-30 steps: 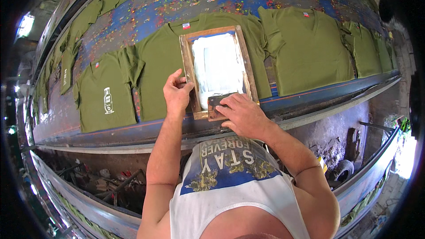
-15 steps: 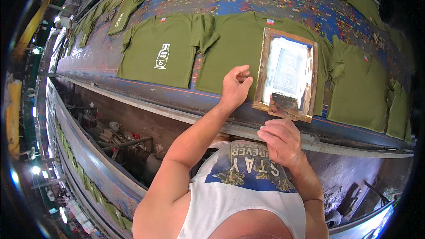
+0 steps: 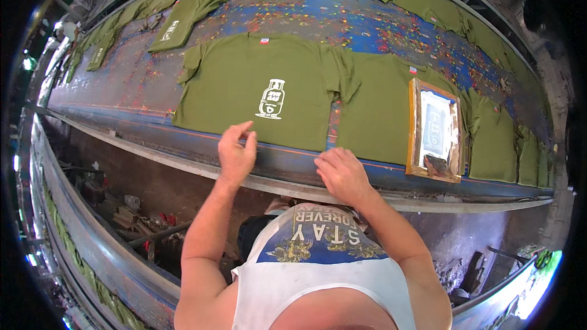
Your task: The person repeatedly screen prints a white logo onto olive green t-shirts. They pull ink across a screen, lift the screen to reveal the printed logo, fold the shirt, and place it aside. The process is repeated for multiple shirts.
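Observation:
A dark green T-shirt (image 3: pixel 226 85) lies flat in front of me, with a white gas-cylinder print (image 3: pixel 270 99) on it. At its lower hem is my left hand (image 3: pixel 237 151), empty, with thumb and forefinger apart. My right hand (image 3: pixel 343 174) hovers by the table's near edge, just below the shirt's lower right corner; its fingers are curled together and nothing shows in them. Farther right, a wooden-framed printing screen (image 3: pixel 435 131) rests on a second green T-shirt (image 3: pixel 379 110). White ink covers its mesh, and a dark squeegee (image 3: pixel 438 165) lies at its near end.
The long table (image 3: pixel 293 15) is spotted with coloured paint. More green T-shirts (image 3: pixel 495 134) lie to the right, along the far edge and at the left. A metal rail (image 3: pixel 177 162) borders the near side, above a gap with scraps and pipes. Another table (image 3: pixel 104 232) stands behind at the left.
Both hands have moved left, away from the screen to the printed shirt's hem. The view has shifted left; the screen stays on the neighbouring shirt with the squeegee in it.

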`<state>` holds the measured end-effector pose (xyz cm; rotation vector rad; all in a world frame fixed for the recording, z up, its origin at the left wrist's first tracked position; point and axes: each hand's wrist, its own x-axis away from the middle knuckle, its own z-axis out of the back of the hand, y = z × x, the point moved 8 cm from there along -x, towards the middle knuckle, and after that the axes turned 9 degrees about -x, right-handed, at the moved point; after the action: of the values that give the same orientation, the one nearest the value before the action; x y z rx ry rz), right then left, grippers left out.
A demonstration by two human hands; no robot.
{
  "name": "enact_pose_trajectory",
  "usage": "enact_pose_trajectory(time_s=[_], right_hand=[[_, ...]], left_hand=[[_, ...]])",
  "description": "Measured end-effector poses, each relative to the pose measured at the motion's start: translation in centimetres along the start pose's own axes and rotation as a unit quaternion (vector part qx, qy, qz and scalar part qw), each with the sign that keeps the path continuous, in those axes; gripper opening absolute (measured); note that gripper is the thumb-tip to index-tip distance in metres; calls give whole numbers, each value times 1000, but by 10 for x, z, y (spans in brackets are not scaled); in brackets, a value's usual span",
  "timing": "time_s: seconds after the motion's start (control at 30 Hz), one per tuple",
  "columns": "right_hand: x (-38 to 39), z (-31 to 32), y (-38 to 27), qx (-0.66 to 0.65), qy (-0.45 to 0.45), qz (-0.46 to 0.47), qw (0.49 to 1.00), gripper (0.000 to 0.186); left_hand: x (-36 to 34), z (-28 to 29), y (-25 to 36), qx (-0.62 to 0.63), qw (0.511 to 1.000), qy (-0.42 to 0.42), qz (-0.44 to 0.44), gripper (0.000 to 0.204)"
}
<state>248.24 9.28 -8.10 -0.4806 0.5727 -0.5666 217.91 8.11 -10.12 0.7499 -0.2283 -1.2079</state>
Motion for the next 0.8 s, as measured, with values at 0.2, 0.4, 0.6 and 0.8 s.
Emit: enact_pose_trajectory(time_s=[0.2, 0.4, 0.6, 0.8], right_hand=[[-17, -60, 4, 125, -42, -27, 991, 14], [-48, -34, 7, 147, 6, -32, 989, 10], [-86, 29, -4, 79, 86, 36, 992, 15], [-72, 2, -16, 71, -6, 38, 997, 23]], left_hand=[[1, 42, -34, -185, 957, -133, -179, 75], [-11, 25, -35, -211, 927, -174, -258, 77], [-74, 39, -27, -276, 921, -76, -263, 34], [-131, 67, 38, -179, 954, -14, -240, 32]])
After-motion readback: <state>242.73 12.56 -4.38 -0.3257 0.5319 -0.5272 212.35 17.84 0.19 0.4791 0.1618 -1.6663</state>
